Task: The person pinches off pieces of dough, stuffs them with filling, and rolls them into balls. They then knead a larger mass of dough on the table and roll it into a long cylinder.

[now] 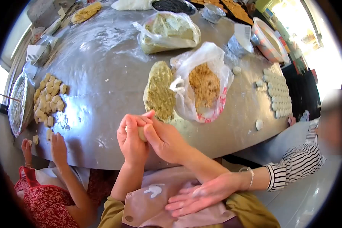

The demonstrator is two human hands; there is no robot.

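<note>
At the floured table's (102, 87) six o'clock edge, left hand (131, 140) and right hand (166, 141) cup a dough ball (141, 133): likely soft, light, best cradled gently around its sides.

Small pastry-making kitchen, where several people work by hand.

A large floured metal table (102, 76) carries a heap of dough pieces (49, 100), plastic bags of crumbly filling (204, 86), rows of shaped round cakes (279, 93) and a tray of baked pastries (237, 10). Other people are at its edge, and the left hand (132, 143) and right hand (165, 141) close around a dough ball (141, 133).
</note>
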